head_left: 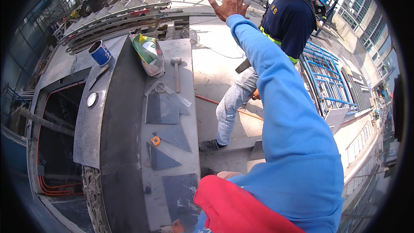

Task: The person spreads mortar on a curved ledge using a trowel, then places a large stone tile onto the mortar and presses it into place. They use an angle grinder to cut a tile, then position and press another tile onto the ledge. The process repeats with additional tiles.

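Note:
My right hand (230, 5) is raised at the end of a blue sleeve, fingers spread and nothing in it. It is beside a co-worker in a dark navy top (290, 17). My left hand (177, 226) shows only in part at the lower edge, by a large dark grey slab (181, 198); its grip is hidden. Farther up the ledge (189, 146) lie triangular dark pieces (161, 157), an orange tape measure (155, 140) and a square dark tile (161, 108). A mallet (176, 73) lies beyond, near a flat pale tool with a ring-shaped part (160, 88).
A plastic bag (148, 54) stands at the ledge's far end. Left are a blue-and-white can (100, 53), a round lid-like item (92, 99) and a dark opening (60, 125). Blue metal frames (325, 77) stand right. Another worker in a blue helmet (322, 0) is farther off.

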A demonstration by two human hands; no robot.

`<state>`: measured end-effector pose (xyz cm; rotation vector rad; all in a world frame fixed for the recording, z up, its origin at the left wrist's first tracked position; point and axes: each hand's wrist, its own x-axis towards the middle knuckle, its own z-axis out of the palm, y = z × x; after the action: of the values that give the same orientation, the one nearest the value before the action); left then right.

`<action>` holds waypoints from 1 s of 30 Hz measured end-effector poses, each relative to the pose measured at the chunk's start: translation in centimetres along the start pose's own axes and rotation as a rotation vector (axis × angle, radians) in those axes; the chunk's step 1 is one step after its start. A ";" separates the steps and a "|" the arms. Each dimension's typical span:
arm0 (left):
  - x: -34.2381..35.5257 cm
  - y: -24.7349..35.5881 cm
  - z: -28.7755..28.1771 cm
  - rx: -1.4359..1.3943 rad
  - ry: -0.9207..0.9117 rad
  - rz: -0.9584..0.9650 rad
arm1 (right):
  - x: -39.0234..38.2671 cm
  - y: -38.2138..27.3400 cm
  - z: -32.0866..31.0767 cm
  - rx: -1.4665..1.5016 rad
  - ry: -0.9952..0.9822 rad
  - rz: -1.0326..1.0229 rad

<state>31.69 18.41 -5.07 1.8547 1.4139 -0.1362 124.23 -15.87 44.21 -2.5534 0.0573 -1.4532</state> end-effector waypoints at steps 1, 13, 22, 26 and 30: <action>0.3 0.6 -0.2 0.030 0.057 0.017 | -1.5 0.3 0.3 -0.173 -0.183 -0.171; -3.7 7.6 -8.9 0.190 0.066 0.049 | -20.6 -2.4 20.7 0.081 -1.381 -0.172; -6.0 6.4 -10.7 0.431 -0.127 -0.216 | -22.4 -8.9 24.2 0.240 -1.267 -0.189; -4.4 4.6 -5.8 0.395 -0.042 -0.034 | -20.6 -8.1 25.8 0.221 -1.426 0.055; -3.6 5.8 -2.9 0.413 -0.042 0.065 | -19.5 -7.4 24.6 0.091 -1.572 -0.038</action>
<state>34.27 17.07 1.72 2.2137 1.3686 -0.4613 134.71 -2.20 16.97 -2.8001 -0.2726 0.7685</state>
